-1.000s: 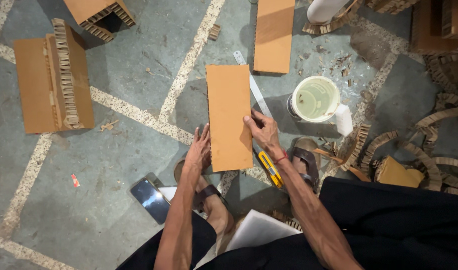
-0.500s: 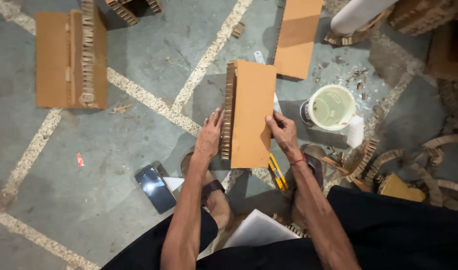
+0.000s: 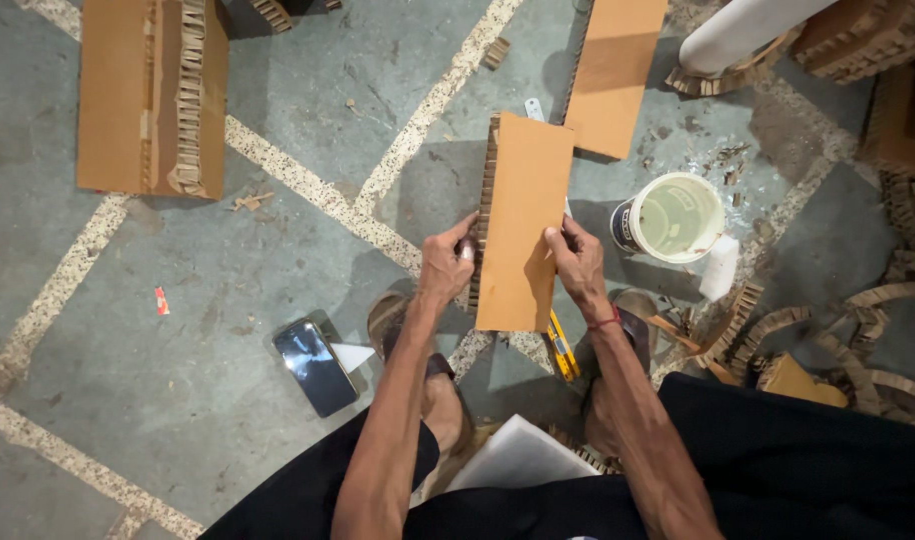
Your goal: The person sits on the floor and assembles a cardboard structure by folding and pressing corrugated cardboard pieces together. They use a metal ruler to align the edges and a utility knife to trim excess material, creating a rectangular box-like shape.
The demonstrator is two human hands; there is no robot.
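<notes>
I hold a brown cardboard panel (image 3: 523,215) with a corrugated honeycomb left edge, lifted off the floor and tilted. My left hand (image 3: 446,262) grips its left edge near the bottom. My right hand (image 3: 576,258) grips its right edge, a red thread around the wrist. A metal ruler (image 3: 534,106) pokes out from behind the panel's top. A yellow utility knife (image 3: 562,347) lies on the floor just under the panel's lower right corner.
A white bucket of pale liquid (image 3: 670,218) stands right of the panel. More cardboard panels lie at the top (image 3: 616,70) and top left (image 3: 148,95). A phone (image 3: 316,367) lies lower left. Curved cardboard strips (image 3: 883,310) litter the right side.
The panel lay flat on the floor a second ago; both hands have lifted it and tipped its left edge up. The view has shifted slightly.
</notes>
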